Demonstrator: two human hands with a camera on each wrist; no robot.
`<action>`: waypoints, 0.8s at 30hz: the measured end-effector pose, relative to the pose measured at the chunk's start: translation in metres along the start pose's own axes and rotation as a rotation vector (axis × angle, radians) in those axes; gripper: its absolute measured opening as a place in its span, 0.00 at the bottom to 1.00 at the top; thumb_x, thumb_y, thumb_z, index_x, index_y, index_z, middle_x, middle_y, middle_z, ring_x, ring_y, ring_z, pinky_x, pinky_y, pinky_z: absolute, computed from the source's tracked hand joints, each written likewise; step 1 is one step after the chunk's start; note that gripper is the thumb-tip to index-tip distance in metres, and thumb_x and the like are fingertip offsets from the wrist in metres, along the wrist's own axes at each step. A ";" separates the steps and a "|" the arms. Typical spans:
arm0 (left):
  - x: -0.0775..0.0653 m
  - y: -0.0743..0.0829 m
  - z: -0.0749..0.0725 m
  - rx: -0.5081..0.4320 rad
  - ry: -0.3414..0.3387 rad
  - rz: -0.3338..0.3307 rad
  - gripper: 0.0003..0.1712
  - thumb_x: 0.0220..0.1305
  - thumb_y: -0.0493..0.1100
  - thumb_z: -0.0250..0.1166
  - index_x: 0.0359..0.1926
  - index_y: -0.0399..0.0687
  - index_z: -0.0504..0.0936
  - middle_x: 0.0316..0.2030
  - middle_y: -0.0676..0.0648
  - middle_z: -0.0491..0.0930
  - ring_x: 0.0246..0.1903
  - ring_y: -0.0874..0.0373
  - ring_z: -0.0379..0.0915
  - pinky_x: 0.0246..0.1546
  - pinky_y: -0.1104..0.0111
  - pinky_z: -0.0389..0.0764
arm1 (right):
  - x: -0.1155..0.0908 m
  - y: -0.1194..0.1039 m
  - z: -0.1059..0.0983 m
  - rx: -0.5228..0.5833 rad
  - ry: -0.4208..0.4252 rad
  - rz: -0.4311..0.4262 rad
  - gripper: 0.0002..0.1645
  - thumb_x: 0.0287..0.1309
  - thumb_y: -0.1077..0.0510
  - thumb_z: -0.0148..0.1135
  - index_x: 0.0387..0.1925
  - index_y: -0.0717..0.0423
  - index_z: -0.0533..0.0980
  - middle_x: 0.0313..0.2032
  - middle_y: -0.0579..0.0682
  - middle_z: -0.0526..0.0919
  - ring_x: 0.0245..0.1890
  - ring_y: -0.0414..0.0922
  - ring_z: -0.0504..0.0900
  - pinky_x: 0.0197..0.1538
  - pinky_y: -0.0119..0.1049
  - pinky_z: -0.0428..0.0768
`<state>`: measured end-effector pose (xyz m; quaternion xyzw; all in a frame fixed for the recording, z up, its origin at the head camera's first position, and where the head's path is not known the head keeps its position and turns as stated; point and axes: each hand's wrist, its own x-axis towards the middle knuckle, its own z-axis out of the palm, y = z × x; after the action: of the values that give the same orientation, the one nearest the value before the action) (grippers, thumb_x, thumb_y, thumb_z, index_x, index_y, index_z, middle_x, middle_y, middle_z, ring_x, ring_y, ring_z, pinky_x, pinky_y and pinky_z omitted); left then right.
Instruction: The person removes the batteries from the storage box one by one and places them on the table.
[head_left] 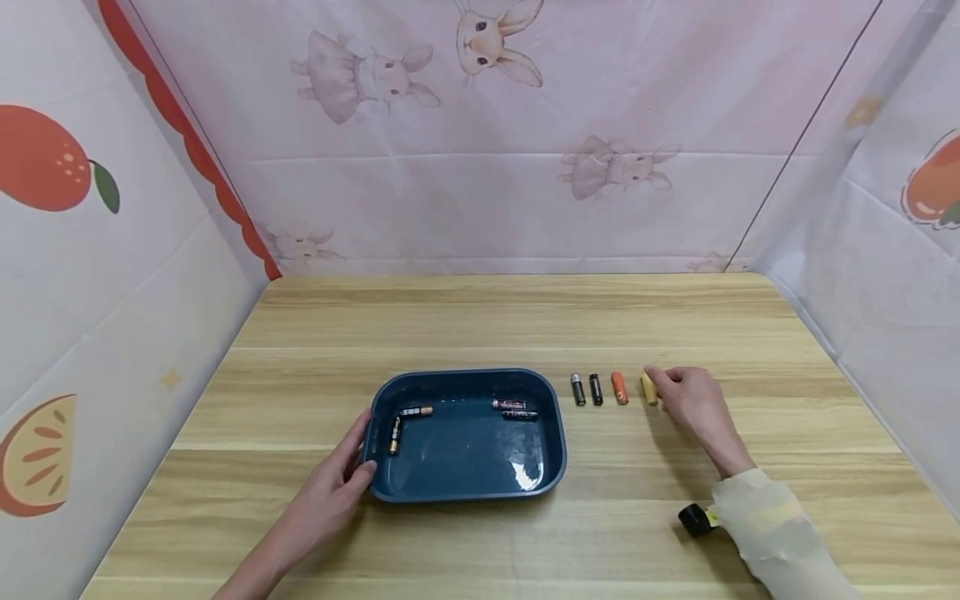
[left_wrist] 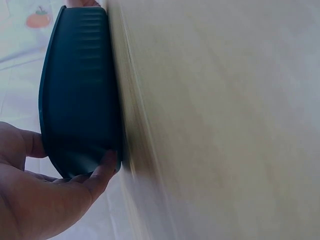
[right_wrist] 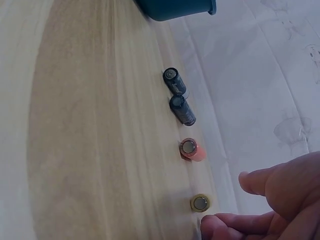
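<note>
My left hand (head_left: 330,485) grips the left end of a dark blue rectangular tray (head_left: 468,495), thumb at the near side and fingers round the far side. In the left wrist view the fingers curl round the tray's end wall (left_wrist: 82,100). My right hand (head_left: 697,406) is at a yellow battery (head_left: 648,389) lying on the table. In the right wrist view the thumb (right_wrist: 257,182) stands apart from the yellow battery (right_wrist: 200,202), and a fingertip is close beside it. Left of it lie an orange battery (head_left: 619,388), a black battery (head_left: 596,389) and a black-and-silver battery (head_left: 577,389).
Inside the tray, two black batteries with copper ends (head_left: 405,412) lie at the left and two dark batteries (head_left: 519,414) at the right. A small black device (head_left: 695,520) is beside the right sleeve (head_left: 776,533). Printed cloth walls (head_left: 495,208) border the wooden table (head_left: 450,321).
</note>
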<state>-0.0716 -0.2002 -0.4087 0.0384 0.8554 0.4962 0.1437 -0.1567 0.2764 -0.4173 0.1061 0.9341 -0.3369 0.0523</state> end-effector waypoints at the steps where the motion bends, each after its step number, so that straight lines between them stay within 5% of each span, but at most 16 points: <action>1: 0.000 0.000 0.000 -0.002 0.001 0.002 0.38 0.74 0.36 0.46 0.78 0.53 0.40 0.77 0.41 0.42 0.74 0.46 0.48 0.69 0.58 0.59 | -0.001 -0.001 -0.001 -0.001 0.010 -0.011 0.40 0.68 0.33 0.43 0.48 0.65 0.81 0.32 0.56 0.86 0.26 0.44 0.74 0.26 0.32 0.71; 6: -0.001 0.000 0.000 -0.003 0.001 0.004 0.38 0.74 0.36 0.47 0.78 0.53 0.40 0.77 0.41 0.42 0.74 0.46 0.48 0.68 0.58 0.59 | -0.007 -0.014 -0.010 -0.008 0.111 -0.102 0.39 0.68 0.34 0.45 0.52 0.65 0.79 0.44 0.63 0.85 0.31 0.46 0.77 0.29 0.31 0.74; 10: -0.001 0.002 -0.001 0.007 -0.002 -0.009 0.38 0.74 0.37 0.47 0.78 0.55 0.40 0.78 0.43 0.41 0.74 0.45 0.47 0.68 0.58 0.59 | -0.016 -0.041 -0.015 0.028 0.150 -0.205 0.32 0.69 0.40 0.50 0.52 0.63 0.79 0.41 0.61 0.85 0.30 0.45 0.77 0.27 0.31 0.75; 18: -0.002 0.002 -0.001 0.007 -0.002 -0.023 0.38 0.75 0.37 0.46 0.78 0.57 0.39 0.78 0.44 0.41 0.74 0.45 0.47 0.68 0.56 0.60 | -0.034 -0.104 0.003 0.136 -0.007 -0.402 0.22 0.67 0.45 0.57 0.52 0.56 0.80 0.43 0.55 0.86 0.36 0.44 0.81 0.35 0.31 0.81; 24: -0.001 0.001 0.000 0.012 0.008 -0.018 0.38 0.74 0.38 0.47 0.78 0.58 0.40 0.78 0.44 0.43 0.74 0.46 0.48 0.68 0.56 0.60 | -0.038 -0.135 0.035 0.284 -0.189 -0.461 0.20 0.67 0.47 0.58 0.52 0.55 0.80 0.42 0.55 0.86 0.39 0.49 0.84 0.39 0.37 0.85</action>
<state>-0.0709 -0.2004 -0.4076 0.0294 0.8593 0.4898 0.1445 -0.1506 0.1467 -0.3542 -0.1348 0.8681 -0.4756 0.0459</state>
